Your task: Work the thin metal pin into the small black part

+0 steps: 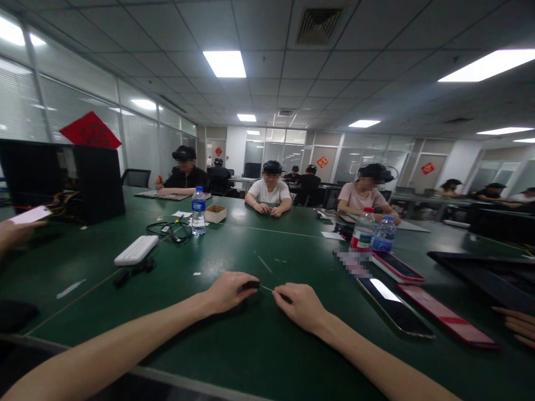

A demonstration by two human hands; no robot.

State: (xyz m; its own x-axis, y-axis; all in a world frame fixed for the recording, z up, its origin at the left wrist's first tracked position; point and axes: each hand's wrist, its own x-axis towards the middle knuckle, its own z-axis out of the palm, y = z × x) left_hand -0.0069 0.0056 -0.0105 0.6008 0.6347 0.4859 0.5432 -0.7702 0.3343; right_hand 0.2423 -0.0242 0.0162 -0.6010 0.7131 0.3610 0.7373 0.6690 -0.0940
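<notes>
Just above the green table, my left hand is closed, with a small black block-like object between thumb and fingers. Its exact kind cannot be made out. A thin pale strand runs from near that object toward the fingertips of my right hand. The right hand is closed in a pinch on the strand's end. Both hands are close together but apart, near the middle of the view. A few pale scraps lie on the table beyond them.
Left on the table are a white power bank, black cables, a water bottle and a small box. Phones and two bottles stand or lie right. Other people's hands reach in at both edges.
</notes>
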